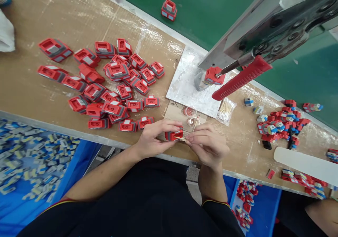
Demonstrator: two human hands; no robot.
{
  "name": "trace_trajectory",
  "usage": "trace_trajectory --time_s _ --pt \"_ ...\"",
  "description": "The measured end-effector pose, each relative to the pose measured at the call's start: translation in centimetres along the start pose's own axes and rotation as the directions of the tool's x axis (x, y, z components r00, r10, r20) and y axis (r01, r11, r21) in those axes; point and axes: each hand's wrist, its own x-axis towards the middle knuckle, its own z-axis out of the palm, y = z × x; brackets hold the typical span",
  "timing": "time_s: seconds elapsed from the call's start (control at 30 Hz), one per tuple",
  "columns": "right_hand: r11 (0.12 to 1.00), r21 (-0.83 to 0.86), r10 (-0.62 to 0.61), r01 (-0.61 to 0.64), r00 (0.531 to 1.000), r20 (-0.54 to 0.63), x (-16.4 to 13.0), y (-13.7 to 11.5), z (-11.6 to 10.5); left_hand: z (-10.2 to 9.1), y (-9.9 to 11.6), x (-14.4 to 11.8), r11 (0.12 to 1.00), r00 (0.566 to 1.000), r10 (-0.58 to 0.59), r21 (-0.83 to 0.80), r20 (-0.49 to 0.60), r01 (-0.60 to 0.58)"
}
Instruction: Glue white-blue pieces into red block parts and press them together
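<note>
Red part (173, 135) pinched in left hand (154, 138), right hand (207, 143) possibly holding stick

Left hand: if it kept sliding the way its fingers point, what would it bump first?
Probably the right hand. The left hand holds a red piece, fingers pointing right, nearly touching already.

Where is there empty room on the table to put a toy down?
Bare brown table lies beyond the red pile; another patch sits between the toothpick bag and the mixed pieces. Crowded around both piles and the press.
</note>
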Motion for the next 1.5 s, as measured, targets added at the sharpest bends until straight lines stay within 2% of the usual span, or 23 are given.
trace_trajectory --time_s 0.7,0.77,0.9,0.93,1.0,1.1,1.17,1.23,1.27,1.3,1.33,1.37,1.43,1.47,1.5 --pt "1.000 -0.016 -0.004 0.003 1.000 -0.011 -0.2 0.2 -0.5 0.3 -0.1 -0.2 0.999 0.999 -0.019 -0.035 -0.034 0.018" --pt "1.000 -0.015 0.007 -0.007 1.000 -0.027 -0.4 0.3 -1.0 0.4 -0.1 -0.2 0.999 0.999 -0.025 -0.047 -0.042 0.023" --pt "0.997 -0.058 0.030 -0.041 0.982 -0.186 -1.0 0.8 -3.5 0.2 0.0 0.0 0.997 0.998 -0.045 -0.065 -0.042 0.042" --pt "0.993 -0.101 0.045 -0.065 0.980 -0.194 -1.2 1.0 -4.2 0.1 0.0 0.0 0.996 0.998 -0.050 -0.071 -0.040 0.047" --pt "0.966 -0.230 0.093 -0.117 0.989 -0.112 -1.5 1.4 -4.9 -0.1 0.2 -0.1 0.994 0.997 -0.076 -0.085 -0.035 0.073" --pt "0.900 -0.420 0.165 -0.121 0.984 0.070 -1.9 1.8 -4.5 -0.3 0.4 -0.4 0.986 0.989 -0.143 -0.089 -0.030 0.140" --pt "0.889 -0.446 0.191 -0.106 0.970 0.151 -2.2 2.1 -4.1 -0.5 0.2 -0.6 0.983 0.985 -0.169 -0.083 -0.040 0.165" --pt "0.897 -0.415 0.243 -0.154 0.955 0.172 -2.9 2.3 -4.9 -0.5 -0.1 -0.6 0.985 0.985 -0.163 -0.075 -0.055 0.159" --pt "0.892 -0.405 0.271 -0.201 0.954 0.124 -3.4 2.4 -5.9 -0.5 -0.2 -0.6 0.986 0.986 -0.155 -0.071 -0.060 0.150" --pt "0.876 -0.407 0.295 -0.259 0.955 0.026 -4.0 2.5 -7.3 -0.5 -0.2 -0.6 0.988 0.988 -0.144 -0.069 -0.062 0.140" --pt "0.847 -0.420 0.303 -0.326 0.945 -0.124 -4.7 2.8 -9.0 -0.5 -0.2 -0.5 0.989 0.989 -0.135 -0.068 -0.060 0.131" --pt "0.804 -0.438 0.294 -0.404 0.908 -0.298 -5.2 3.3 -10.9 -0.5 -0.2 -0.4 0.990 0.990 -0.128 -0.066 -0.056 0.125" --pt "0.674 -0.463 0.267 -0.575 0.774 -0.574 -5.6 5.1 -14.7 -0.4 -0.2 -0.4 0.991 0.992 -0.120 -0.059 -0.050 0.117" --pt "0.586 -0.481 0.301 -0.652 0.726 -0.619 -5.2 6.4 -16.2 -0.3 -0.3 -0.4 0.992 0.992 -0.116 -0.052 -0.050 0.114" --pt "0.488 -0.520 0.373 -0.701 0.706 -0.601 -4.6 7.9 -17.5 -0.3 -0.3 -0.5 0.992 0.992 -0.118 -0.043 -0.050 0.116"
